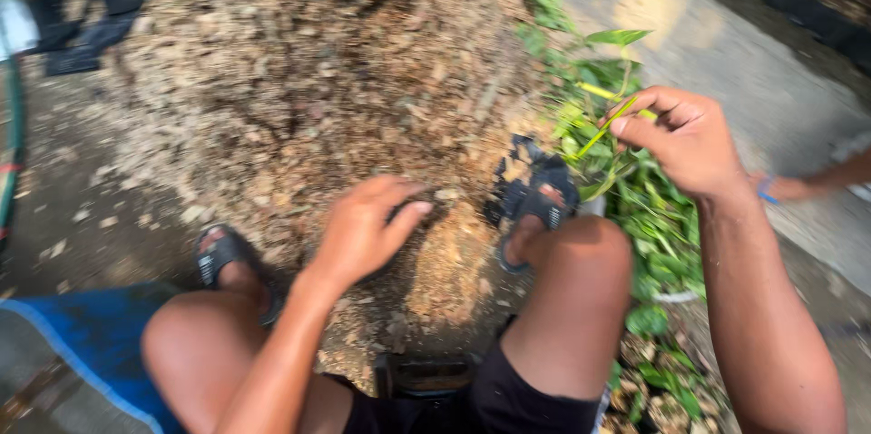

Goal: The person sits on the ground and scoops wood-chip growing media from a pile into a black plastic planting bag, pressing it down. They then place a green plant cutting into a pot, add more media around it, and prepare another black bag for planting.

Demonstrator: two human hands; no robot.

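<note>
Now I see my left hand hovering with loosely curled fingers, holding nothing, just above the pile of brown wood chips between my knees. My right hand is pinching a thin yellow-green stem between thumb and fingers, above the green leafy seedlings on my right side. My feet are in black sandals at the edge of the pile. A blue sheet lies by my left leg.

Rough dry wood-chip heap, matt rubber sandals, smooth leaves.
</note>
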